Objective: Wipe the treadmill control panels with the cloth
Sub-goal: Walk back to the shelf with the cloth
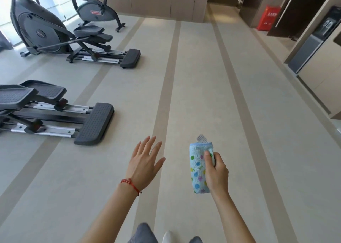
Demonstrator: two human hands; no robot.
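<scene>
Folded blue cloth (pixel 200 169) clasped in right hand (pixel 215 172), left hand (pixel 145 162) spread, empty, above floor (pixel 239 113).

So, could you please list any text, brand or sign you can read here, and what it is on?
None can be read in full.
Red box: white characters, too blurred to read.
Exercise bike: red brand strip, too small to read.
Elliptical: round logo, illegible.
Cloth, held in the right hand: white tag, print too blurred.
Left hand: empty, no text.
</scene>
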